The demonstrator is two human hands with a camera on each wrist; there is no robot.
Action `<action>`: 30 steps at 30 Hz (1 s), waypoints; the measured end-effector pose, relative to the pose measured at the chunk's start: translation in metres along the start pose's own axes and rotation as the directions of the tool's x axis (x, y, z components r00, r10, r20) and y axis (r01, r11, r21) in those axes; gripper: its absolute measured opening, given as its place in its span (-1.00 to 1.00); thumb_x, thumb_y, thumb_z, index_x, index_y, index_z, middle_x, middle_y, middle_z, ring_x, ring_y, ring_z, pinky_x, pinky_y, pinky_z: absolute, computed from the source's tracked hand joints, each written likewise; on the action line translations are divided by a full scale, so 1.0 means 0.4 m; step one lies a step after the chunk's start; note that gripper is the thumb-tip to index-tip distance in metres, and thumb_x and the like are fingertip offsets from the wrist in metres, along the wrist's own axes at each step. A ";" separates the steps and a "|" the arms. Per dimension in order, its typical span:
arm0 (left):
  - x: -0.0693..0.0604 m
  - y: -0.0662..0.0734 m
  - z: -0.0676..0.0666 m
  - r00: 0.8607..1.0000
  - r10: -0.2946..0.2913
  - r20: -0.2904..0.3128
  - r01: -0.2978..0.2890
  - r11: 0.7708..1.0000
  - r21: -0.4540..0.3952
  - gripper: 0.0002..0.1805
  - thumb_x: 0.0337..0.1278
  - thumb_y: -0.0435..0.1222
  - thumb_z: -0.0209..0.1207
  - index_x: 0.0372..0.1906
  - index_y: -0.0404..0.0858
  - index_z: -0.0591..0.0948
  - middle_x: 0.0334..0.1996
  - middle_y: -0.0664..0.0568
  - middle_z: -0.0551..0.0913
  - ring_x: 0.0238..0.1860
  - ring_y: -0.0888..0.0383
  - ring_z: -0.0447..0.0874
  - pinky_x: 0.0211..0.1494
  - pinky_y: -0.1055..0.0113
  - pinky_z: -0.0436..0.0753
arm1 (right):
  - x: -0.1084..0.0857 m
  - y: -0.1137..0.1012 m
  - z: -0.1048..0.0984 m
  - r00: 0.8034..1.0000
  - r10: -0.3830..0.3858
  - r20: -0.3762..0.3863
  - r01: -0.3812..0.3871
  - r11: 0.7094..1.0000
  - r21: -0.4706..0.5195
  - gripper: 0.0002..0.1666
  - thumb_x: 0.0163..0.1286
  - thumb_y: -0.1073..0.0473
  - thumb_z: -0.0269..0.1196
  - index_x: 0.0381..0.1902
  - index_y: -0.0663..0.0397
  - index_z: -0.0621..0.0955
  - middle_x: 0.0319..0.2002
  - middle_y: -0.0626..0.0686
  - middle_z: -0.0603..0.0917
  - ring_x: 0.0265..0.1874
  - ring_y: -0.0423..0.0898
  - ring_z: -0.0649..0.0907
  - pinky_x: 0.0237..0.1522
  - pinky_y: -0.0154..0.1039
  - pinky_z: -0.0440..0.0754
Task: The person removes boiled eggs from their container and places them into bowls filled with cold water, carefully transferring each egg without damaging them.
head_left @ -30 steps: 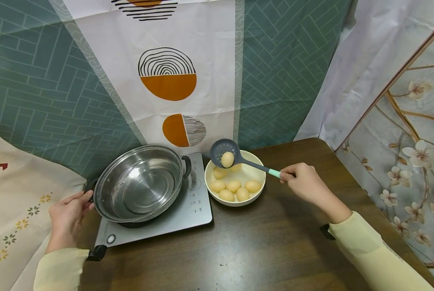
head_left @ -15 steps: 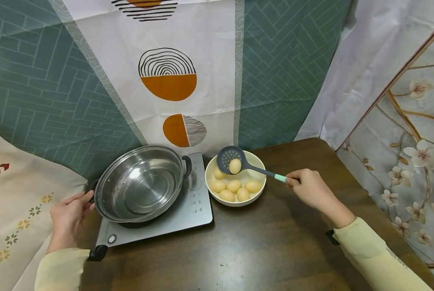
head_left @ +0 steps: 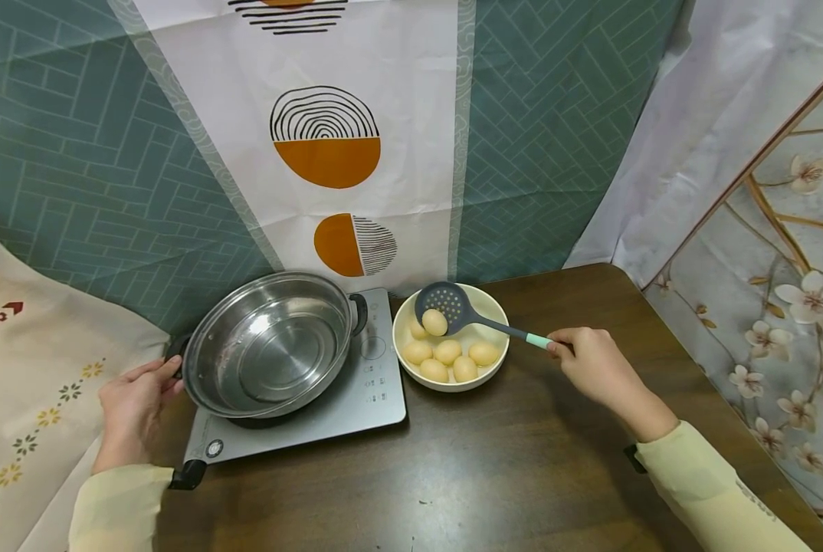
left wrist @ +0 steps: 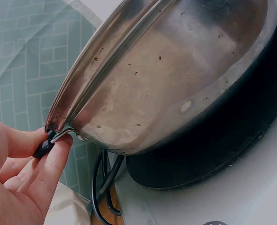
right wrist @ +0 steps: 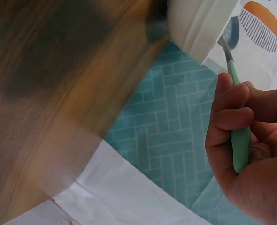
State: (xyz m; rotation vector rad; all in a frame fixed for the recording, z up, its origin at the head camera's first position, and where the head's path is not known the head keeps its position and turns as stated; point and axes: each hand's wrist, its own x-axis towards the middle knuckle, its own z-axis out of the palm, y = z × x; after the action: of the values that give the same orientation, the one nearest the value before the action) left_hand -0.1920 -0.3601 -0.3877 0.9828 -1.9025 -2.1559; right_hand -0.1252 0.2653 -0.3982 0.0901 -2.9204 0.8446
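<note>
My right hand (head_left: pixel 594 364) grips the mint-and-grey handle of a perforated skimmer (head_left: pixel 453 303). Its head is over the back of a cream bowl (head_left: pixel 453 387), tilted, with one pale egg (head_left: pixel 434 322) at its left edge. Several more eggs (head_left: pixel 448 352) lie in the bowl. In the right wrist view, curled fingers wrap the green handle (right wrist: pixel 242 145), and the bowl hides part of the skimmer head. My left hand (head_left: pixel 136 399) pinches the black side handle (left wrist: pixel 44 147) of a wide steel pan (head_left: pixel 280 353), thumb above and fingers below. No eggs show in the pan.
Under the pan is a silver induction cooktop (head_left: pixel 377 410), right beside the bowl. Black cables (left wrist: pixel 105 183) run behind it. A brown wooden table (head_left: pixel 467 460) carries everything. Patterned cloth (head_left: pixel 556 153) hangs at the back and sides.
The skimmer moved right and down over the bowl, then tilted so the egg shifted to its left edge. The left hand keeps hold of the pan handle. The head view shifted slightly.
</note>
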 end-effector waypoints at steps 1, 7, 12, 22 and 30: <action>0.001 0.000 0.000 1.000 0.000 0.001 0.000 1.000 -0.003 -0.72 -0.25 -0.29 0.47 -0.37 -0.08 0.60 -0.54 0.15 0.66 -0.57 0.19 0.70 -0.43 0.38 0.75 | -0.001 0.001 0.000 1.000 -0.004 -0.002 0.004 1.000 -0.004 -0.81 0.34 0.23 0.18 -0.18 0.17 0.67 -0.52 -0.03 0.63 -0.62 -0.15 0.45 -0.65 -0.36 0.38; 0.000 -0.001 0.000 1.000 0.010 0.020 -0.010 0.999 -0.039 -0.60 -0.29 -0.33 0.48 -0.21 -0.14 0.61 -0.53 0.15 0.69 -0.56 0.18 0.71 -0.46 0.36 0.75 | -0.009 0.008 0.004 0.999 -0.026 -0.023 0.025 0.999 -0.030 -0.81 0.32 0.23 0.20 -0.17 0.18 0.66 -0.56 -0.03 0.59 -0.66 -0.16 0.40 -0.68 -0.38 0.32; -0.001 -0.001 -0.001 1.000 0.016 0.023 -0.015 0.999 -0.051 -0.63 -0.29 -0.34 0.48 -0.25 -0.14 0.61 -0.54 0.14 0.69 -0.57 0.17 0.71 -0.47 0.35 0.75 | -0.015 0.013 0.006 0.998 -0.038 -0.043 0.036 0.998 -0.053 -0.81 0.31 0.24 0.22 -0.16 0.18 0.66 -0.51 -0.01 0.63 -0.65 -0.16 0.41 -0.68 -0.38 0.30; -0.005 -0.001 0.001 1.000 0.020 0.010 -0.020 0.998 -0.054 -0.67 -0.30 -0.36 0.48 -0.33 -0.13 0.59 -0.56 0.13 0.69 -0.58 0.17 0.71 -0.49 0.34 0.75 | -0.022 0.022 0.007 0.995 -0.060 -0.074 0.055 0.996 -0.077 -0.81 0.29 0.23 0.23 -0.17 0.18 0.67 -0.47 0.02 0.66 -0.62 -0.15 0.43 -0.65 -0.37 0.31; -0.006 0.000 0.003 1.000 0.007 -0.004 -0.007 1.000 -0.025 -0.68 -0.28 -0.31 0.48 -0.33 -0.09 0.60 -0.55 0.15 0.71 -0.58 0.18 0.71 -0.45 0.36 0.75 | -0.025 0.027 0.011 0.986 -0.104 -0.127 0.091 0.991 -0.101 -0.80 0.27 0.24 0.26 -0.17 0.19 0.67 -0.38 0.08 0.70 -0.57 -0.13 0.49 -0.58 -0.33 0.41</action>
State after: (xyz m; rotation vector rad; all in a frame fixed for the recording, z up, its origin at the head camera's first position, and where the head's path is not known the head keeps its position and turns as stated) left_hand -0.1909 -0.3579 -0.3867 0.9739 -1.8698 -2.1674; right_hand -0.1164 0.2724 -0.4088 0.1619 -2.8010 0.6698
